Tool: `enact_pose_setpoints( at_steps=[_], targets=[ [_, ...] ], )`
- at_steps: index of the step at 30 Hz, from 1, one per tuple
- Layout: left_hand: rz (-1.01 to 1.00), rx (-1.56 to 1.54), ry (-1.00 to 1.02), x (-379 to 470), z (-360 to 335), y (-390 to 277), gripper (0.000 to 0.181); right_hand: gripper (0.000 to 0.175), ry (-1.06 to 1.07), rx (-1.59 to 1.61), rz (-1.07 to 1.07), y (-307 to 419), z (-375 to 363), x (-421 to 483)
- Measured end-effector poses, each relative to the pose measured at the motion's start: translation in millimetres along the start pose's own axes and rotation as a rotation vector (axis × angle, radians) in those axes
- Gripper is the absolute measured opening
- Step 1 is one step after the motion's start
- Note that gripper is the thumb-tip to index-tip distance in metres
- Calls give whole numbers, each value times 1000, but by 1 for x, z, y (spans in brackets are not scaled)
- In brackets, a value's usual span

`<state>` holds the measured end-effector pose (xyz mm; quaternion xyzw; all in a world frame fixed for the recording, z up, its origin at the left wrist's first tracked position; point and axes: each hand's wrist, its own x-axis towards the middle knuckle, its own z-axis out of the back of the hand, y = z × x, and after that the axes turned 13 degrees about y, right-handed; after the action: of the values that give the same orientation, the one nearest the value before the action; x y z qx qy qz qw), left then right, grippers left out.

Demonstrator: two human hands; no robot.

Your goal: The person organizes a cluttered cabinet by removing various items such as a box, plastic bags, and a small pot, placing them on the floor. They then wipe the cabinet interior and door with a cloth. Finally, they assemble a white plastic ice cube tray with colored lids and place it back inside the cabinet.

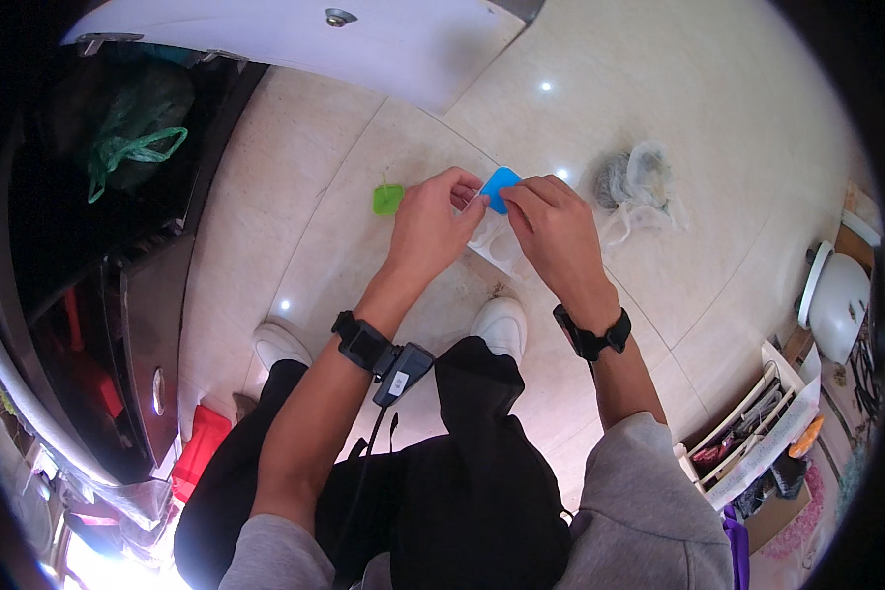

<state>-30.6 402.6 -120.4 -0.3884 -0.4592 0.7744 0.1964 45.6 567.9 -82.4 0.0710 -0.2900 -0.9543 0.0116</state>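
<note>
A small blue square plastic piece with rounded corners is held up between my two hands. The fingertips of my left hand grip its left edge. My right hand pinches its right side with thumb and fingers. Under and between the hands, a white plastic tray with round hollows lies on the tiled floor, partly hidden. A small green square plastic piece lies on the floor just left of my left hand, with a thin green strip at its top.
A clear plastic bag with dark contents lies right of my hands. At left stands an open dark cabinet holding a green plastic bag. A white panel juts in above. A divided organizer box stands at lower right.
</note>
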Motion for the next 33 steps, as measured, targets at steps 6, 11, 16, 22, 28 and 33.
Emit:
enact_pose_setpoints(
  at_steps=[6,11,16,22,28,33],
  targets=[
    [41,-92,45,6,1,6,19,13,12,-25,-35,3,0,0],
    [22,-154,100,11,4,16,17,10,29,-40,-32,6,3,2],
    [88,-179,177,19,8,19,16,10,58,-11,-45,5,4,5],
    [165,-228,248,23,15,12,17,10,105,-8,-22,0,8,8],
    [185,-358,299,19,15,8,17,12,98,47,-26,-1,13,1],
    [161,-440,289,15,13,16,18,12,99,8,-25,2,12,1]
  ],
)
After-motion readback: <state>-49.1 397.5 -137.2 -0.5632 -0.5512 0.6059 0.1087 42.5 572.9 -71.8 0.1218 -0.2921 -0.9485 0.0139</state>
